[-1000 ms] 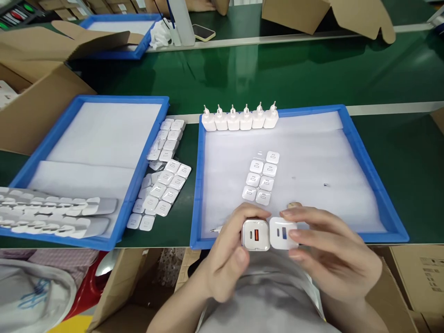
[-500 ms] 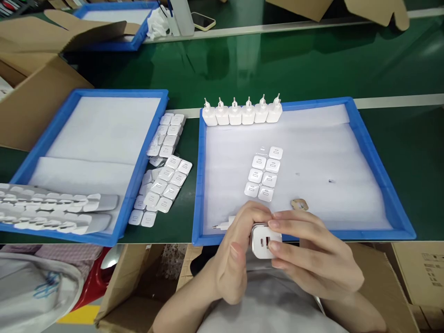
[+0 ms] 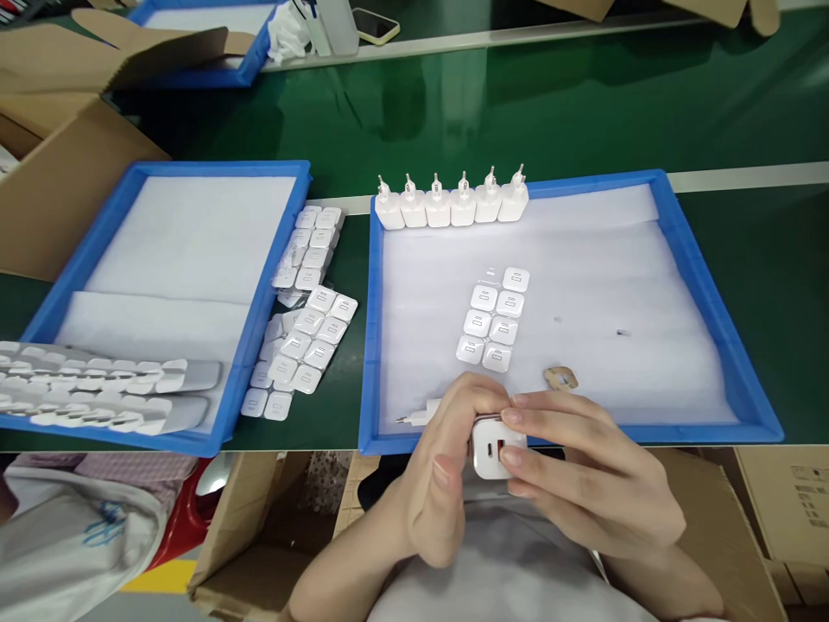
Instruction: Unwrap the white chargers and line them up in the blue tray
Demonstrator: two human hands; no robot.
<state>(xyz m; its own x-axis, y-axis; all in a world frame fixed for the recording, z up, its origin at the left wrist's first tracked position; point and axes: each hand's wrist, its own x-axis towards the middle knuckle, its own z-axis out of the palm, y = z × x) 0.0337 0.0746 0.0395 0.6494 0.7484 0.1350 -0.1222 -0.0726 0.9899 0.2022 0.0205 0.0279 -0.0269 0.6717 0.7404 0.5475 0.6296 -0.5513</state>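
Between my hands, just over the near rim of the right-hand tray, is a white charger (image 3: 485, 462), its face with two ports turned up towards me. My left hand (image 3: 444, 475) is closed around its left side. The fingers of my right hand (image 3: 589, 471) press on its right edge and face. Beyond them on the tray lies a sheet of white square stickers (image 3: 490, 324) with port cutouts. Another white charger (image 3: 424, 415) lies partly hidden behind my left hand. A row of several white chargers (image 3: 452, 206) stands along the far rim, prongs up.
The blue tray (image 3: 725, 320) has a white lining and holds a small tan scrap (image 3: 560, 378). More sticker sheets (image 3: 307, 341) lie between it and a left blue tray (image 3: 294, 225) holding white strips (image 3: 97, 389). A cardboard box (image 3: 71, 173) stands at far left; a phone (image 3: 376, 26) lies behind.
The view has shifted slightly. Both hands stay on the charger, whose ported face has tilted a little; the trays and their contents look the same.
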